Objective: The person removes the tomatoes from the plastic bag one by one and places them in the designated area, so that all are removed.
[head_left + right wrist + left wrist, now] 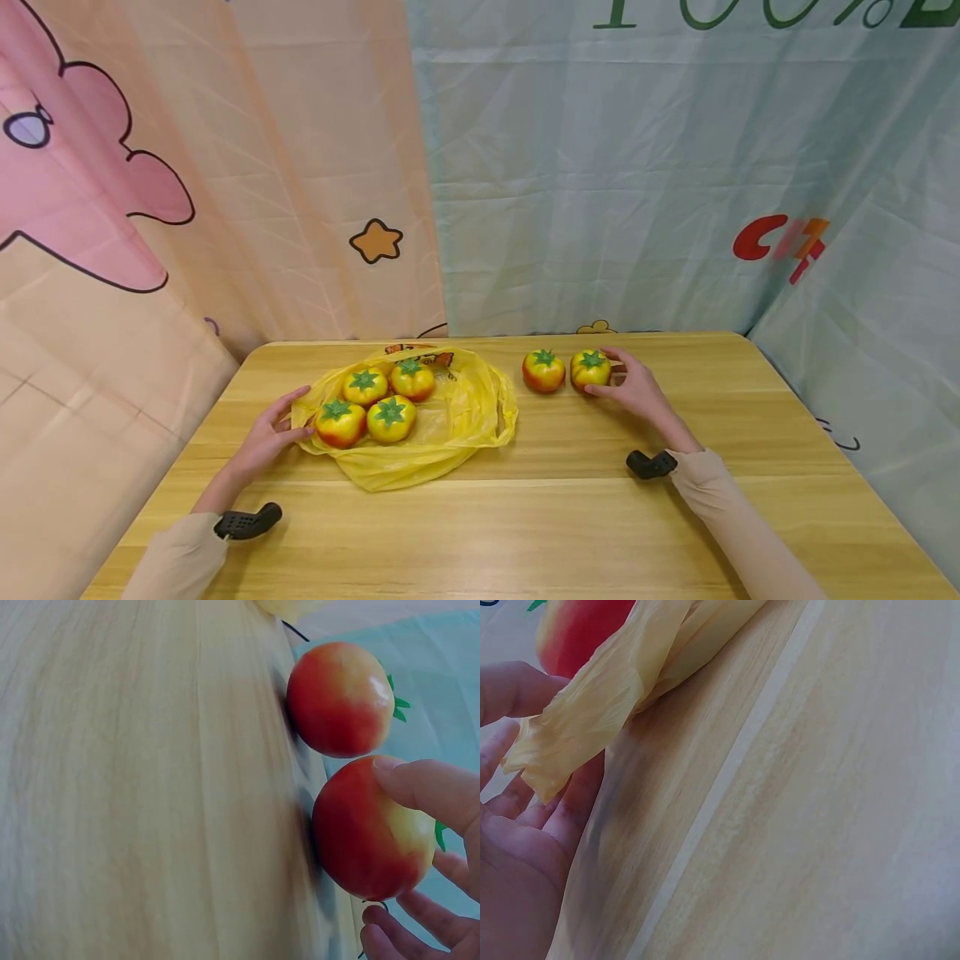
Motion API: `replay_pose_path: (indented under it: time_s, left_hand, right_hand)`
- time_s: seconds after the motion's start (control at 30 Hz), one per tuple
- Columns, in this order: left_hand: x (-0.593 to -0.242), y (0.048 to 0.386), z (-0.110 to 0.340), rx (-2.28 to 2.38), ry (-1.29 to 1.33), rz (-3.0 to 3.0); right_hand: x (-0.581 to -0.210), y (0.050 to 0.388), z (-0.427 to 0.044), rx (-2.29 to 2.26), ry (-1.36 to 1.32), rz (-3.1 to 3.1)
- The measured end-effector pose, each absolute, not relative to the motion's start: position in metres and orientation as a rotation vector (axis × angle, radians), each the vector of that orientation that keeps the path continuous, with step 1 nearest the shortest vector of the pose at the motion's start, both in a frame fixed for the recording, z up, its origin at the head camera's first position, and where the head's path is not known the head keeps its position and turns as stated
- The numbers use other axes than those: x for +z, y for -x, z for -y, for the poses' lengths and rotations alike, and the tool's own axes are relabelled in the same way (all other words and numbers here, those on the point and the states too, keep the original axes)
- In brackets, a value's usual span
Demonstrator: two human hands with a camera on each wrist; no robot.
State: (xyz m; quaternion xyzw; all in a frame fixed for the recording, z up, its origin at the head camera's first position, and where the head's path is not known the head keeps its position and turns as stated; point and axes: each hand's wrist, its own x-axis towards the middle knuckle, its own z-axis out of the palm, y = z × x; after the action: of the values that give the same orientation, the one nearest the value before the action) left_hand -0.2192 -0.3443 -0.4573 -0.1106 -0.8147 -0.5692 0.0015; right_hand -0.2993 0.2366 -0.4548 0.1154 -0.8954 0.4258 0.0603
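Observation:
A yellow plastic bag (457, 417) lies spread on the table's left half, with several red-and-yellow toy tomatoes (391, 418) on it. At its left edge, my left hand (273, 433) pinches the plastic between thumb and fingers; the left wrist view shows the crumpled bag edge (592, 712) there. My right hand (637, 387) holds a tomato (589, 369) at the back right, thumb on one side and fingers round the other. Just left of it stands another tomato (543, 371), also visible in the right wrist view (337, 697).
The wooden table (540, 533) ends at a back edge close behind the tomatoes. Printed cloth curtains (570, 183) hang behind it and at both sides. A black wrist strap piece (247, 522) sits on each forearm.

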Motion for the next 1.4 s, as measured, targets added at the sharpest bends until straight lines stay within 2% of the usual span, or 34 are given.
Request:
replay_pose_path:
  time_s: [0.6,1.4]
  left_hand:
    - [-0.457,0.218,0.346,-1.802,0.353,2.555]
    - [-0.456,0.218,0.344,-1.802,0.339,2.556]
  right_hand:
    - [-0.434,0.29,-0.226,1.293,-0.31,2.591]
    - [-0.42,0.273,-0.147,1.346,-0.521,2.351]
